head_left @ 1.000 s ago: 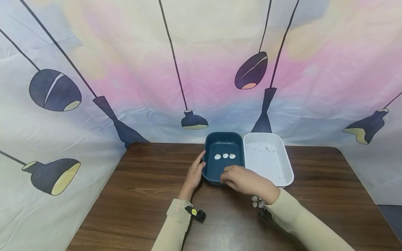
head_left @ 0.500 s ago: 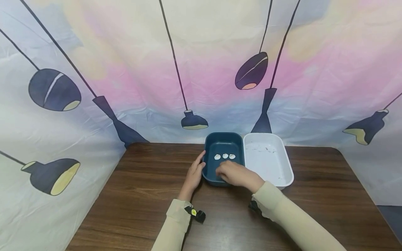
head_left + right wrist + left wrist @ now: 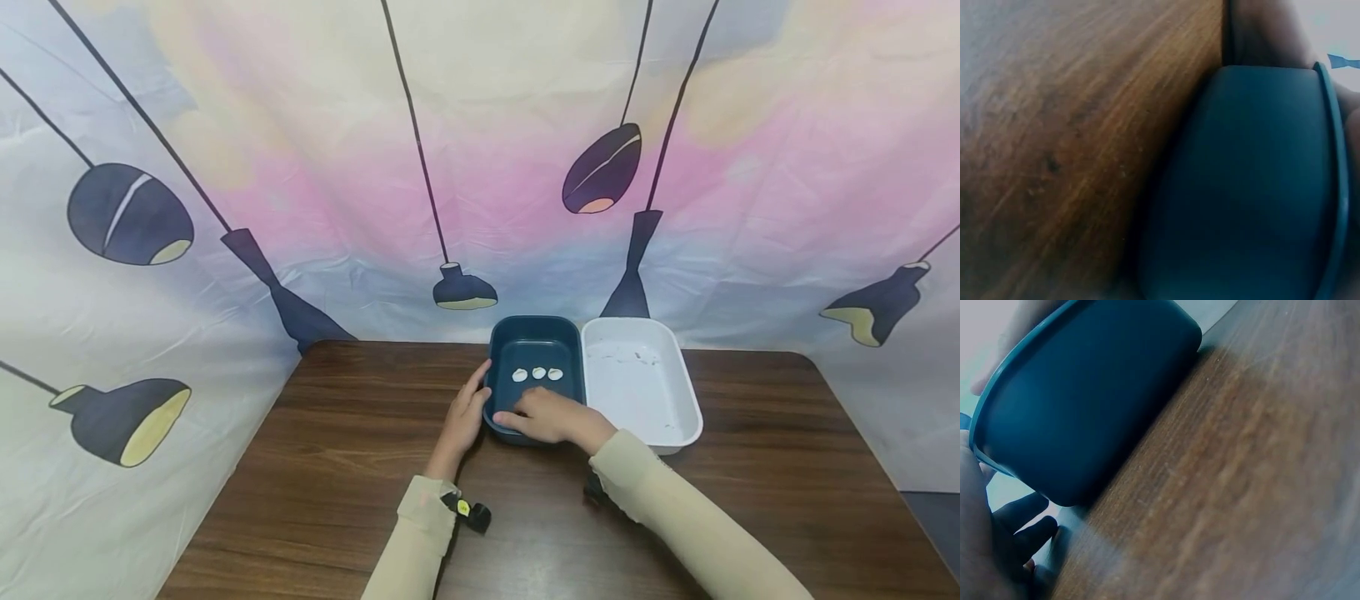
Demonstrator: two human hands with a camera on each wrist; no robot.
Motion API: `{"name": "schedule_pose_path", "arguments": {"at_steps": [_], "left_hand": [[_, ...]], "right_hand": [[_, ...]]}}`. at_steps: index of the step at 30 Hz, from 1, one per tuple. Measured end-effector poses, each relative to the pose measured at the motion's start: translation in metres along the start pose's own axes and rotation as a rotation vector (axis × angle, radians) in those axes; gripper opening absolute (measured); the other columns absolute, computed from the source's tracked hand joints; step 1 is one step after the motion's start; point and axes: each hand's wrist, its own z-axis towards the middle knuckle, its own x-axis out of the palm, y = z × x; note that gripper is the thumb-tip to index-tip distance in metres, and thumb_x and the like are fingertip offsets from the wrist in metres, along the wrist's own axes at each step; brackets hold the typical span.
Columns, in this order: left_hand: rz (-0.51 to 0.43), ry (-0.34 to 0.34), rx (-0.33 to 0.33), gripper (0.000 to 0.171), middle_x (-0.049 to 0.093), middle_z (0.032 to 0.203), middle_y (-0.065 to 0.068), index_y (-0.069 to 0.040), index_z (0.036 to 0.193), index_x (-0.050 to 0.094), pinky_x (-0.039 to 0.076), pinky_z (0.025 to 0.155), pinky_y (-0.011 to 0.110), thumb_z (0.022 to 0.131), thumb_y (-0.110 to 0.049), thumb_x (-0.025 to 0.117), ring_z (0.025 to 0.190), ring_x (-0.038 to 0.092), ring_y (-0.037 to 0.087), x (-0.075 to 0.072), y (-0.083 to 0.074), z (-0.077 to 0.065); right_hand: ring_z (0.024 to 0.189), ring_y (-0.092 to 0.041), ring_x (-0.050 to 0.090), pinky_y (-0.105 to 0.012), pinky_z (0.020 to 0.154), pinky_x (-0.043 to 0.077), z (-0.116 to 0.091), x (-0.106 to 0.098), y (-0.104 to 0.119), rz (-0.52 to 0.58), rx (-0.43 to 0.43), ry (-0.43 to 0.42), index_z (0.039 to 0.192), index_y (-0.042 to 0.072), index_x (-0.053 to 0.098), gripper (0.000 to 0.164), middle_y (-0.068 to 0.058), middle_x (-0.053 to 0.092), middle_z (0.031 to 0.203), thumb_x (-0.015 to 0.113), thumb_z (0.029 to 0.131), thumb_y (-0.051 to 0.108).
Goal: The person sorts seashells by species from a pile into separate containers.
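Note:
A dark teal tray [image 3: 540, 331] stands on the table. A short row of three small white oval pieces [image 3: 538, 373] lies inside it; their kind is too small to make out. Against the tray's left wall rests my left hand [image 3: 461, 421], its fingers fairly straight along the rim. The left wrist view shows some of its fingers [image 3: 1025, 515] by the tray's corner. My right hand [image 3: 551, 417] is over the near end of the tray, with its thumb stretched to the left. Its other fingertips point down inside, hidden, so anything under them cannot be seen.
A white tray [image 3: 637, 383] with a few small dark specks adjoins the teal one on the right. Both trays are near the far edge of the brown wooden table [image 3: 360, 467]. A cloth printed with lamps [image 3: 337, 150] hangs behind the table.
My right hand has moved left and farther over the tray's near end, and its thumb has come away from the fingers. The left hand and the white pieces have stayed put.

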Motion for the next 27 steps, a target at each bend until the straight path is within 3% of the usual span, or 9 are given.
{"name": "schedule_pose_path", "arguments": {"at_steps": [4,7,12,18,27], "left_hand": [[-0.005,0.008,0.002,0.053,0.039,0.168,0.008,-0.030,0.164,0.042,0.026,0.120,0.069,0.111,-0.028,0.041,0.154,0.034,0.037,0.000,-0.001,0.000],[0.003,0.004,0.007,0.053,0.039,0.168,0.007,-0.029,0.164,0.042,0.026,0.120,0.068,0.111,-0.026,0.041,0.154,0.034,0.036,0.001,0.000,0.001],[0.010,-0.010,0.008,0.053,0.041,0.167,0.007,-0.030,0.163,0.043,0.027,0.120,0.067,0.110,-0.025,0.042,0.153,0.036,0.036,0.001,0.000,0.002],[0.000,-0.013,0.012,0.053,0.043,0.165,0.010,-0.029,0.162,0.045,0.027,0.118,0.070,0.110,-0.024,0.042,0.152,0.037,0.039,0.001,0.000,0.002],[0.002,-0.013,-0.001,0.053,0.042,0.166,0.009,-0.031,0.163,0.044,0.027,0.119,0.069,0.110,-0.025,0.043,0.152,0.037,0.038,0.001,0.000,0.001]], "right_hand": [[0.124,-0.031,0.065,-0.048,0.107,0.049,0.002,0.004,0.003,-0.001,0.105,0.061,0.119,0.006,0.081,0.075,-0.014,0.076,0.120,0.037,0.108,0.066],[0.141,-0.035,0.053,-0.051,0.115,0.042,0.004,0.008,0.003,-0.031,0.124,0.075,0.129,0.006,0.077,0.080,-0.015,0.070,0.135,0.034,0.107,0.069],[0.147,-0.041,0.045,-0.055,0.118,0.039,0.006,0.011,0.004,-0.065,0.117,0.072,0.139,0.004,0.069,0.083,-0.022,0.058,0.150,0.033,0.106,0.070],[0.152,-0.046,0.035,-0.060,0.120,0.033,0.009,0.011,0.004,-0.090,0.144,0.093,0.157,0.012,0.053,0.088,-0.022,0.042,0.163,0.027,0.103,0.077],[0.155,-0.047,0.029,-0.063,0.120,0.031,0.010,0.013,0.005,-0.080,0.188,0.115,0.160,0.017,0.050,0.090,-0.018,0.032,0.169,0.024,0.101,0.081]]}}
